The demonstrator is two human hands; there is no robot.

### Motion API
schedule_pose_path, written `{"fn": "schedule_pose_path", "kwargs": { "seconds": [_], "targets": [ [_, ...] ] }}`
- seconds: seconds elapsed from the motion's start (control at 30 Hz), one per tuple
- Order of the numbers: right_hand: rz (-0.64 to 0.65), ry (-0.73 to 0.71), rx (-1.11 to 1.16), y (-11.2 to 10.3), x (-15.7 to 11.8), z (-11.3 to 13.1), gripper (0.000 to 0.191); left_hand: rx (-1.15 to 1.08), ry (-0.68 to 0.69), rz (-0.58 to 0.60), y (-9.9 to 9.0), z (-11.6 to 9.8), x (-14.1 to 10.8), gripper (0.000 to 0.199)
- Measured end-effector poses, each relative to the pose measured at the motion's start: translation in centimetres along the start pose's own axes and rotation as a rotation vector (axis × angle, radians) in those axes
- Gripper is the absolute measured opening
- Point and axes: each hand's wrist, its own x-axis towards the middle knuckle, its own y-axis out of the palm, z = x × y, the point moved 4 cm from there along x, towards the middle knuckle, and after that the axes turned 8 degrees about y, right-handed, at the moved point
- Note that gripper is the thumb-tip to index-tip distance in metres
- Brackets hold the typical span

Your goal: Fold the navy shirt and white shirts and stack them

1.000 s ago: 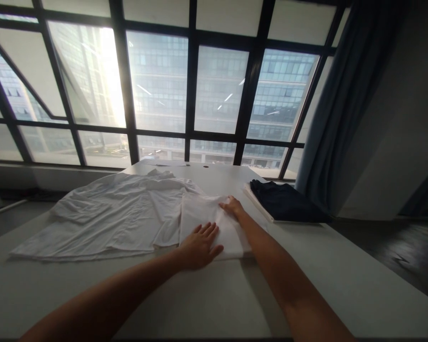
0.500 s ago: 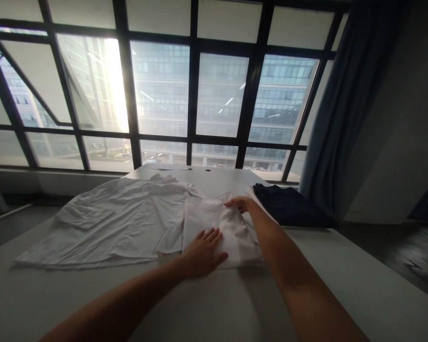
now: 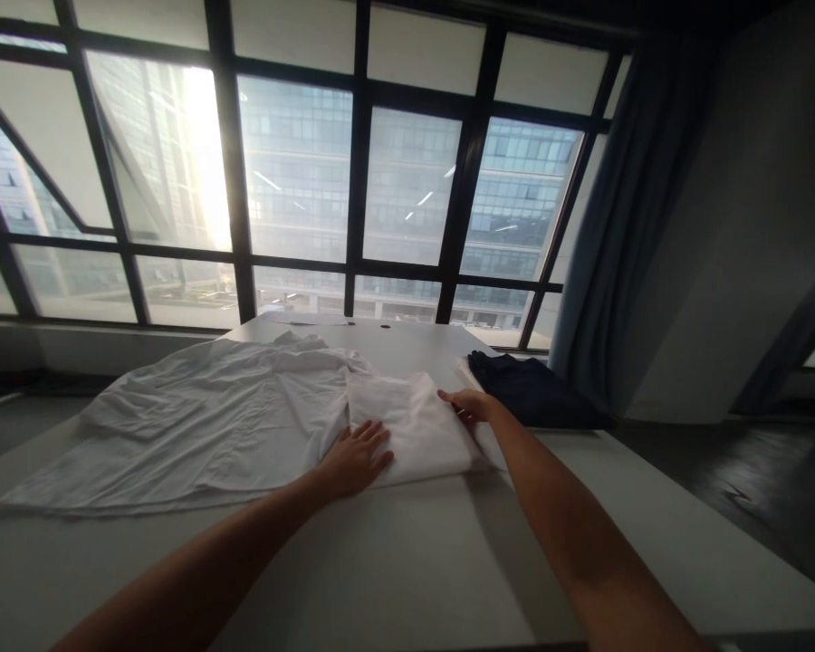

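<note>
Okay, left to right: white shirt point(image 3: 196, 417) lies spread and wrinkled on the white table point(image 3: 353, 570). Left hand point(image 3: 354, 460) is flat, fingers a little apart, palm down on the near left part of the folded white cloth point(image 3: 411, 426), which sits just beside the shirt. Right hand point(image 3: 467, 405) is at the cloth's right edge, thumb out, fingers curled; can't tell if it's gripping. Dark folded clothes point(image 3: 536, 389) lie beyond it at right, pale fabric point(image 3: 463, 365) showing along their left edge.
</note>
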Motion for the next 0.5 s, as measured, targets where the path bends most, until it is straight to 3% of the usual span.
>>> {"fn": "schedule_pose_path", "kwargs": {
  "seconds": [0.17, 0.3, 0.4, 0.5],
  "targets": [
    [0.189, -0.072, -0.098, -0.4, -3.3, -1.0, 0.047, 0.003, -0.023, 0.04, -1.0, -0.9, -0.1, 0.055],
    [0.315, -0.007, -0.122, -0.3, -5.2, -2.2, 0.048, 0.013, -0.046, 0.047, -1.0, -1.2, -0.2, 0.053],
    [0.236, -0.039, -0.164, -0.4, -5.3, -2.6, 0.036, -0.005, -0.05, 0.028, -0.6, -1.4, 0.0, 0.052],
    [-0.007, -0.141, -0.27, -1.3, -4.5, -1.3, 0.029, -0.043, -0.067, -0.044, -1.0, -1.2, 0.5, 0.052]
  ]
}}
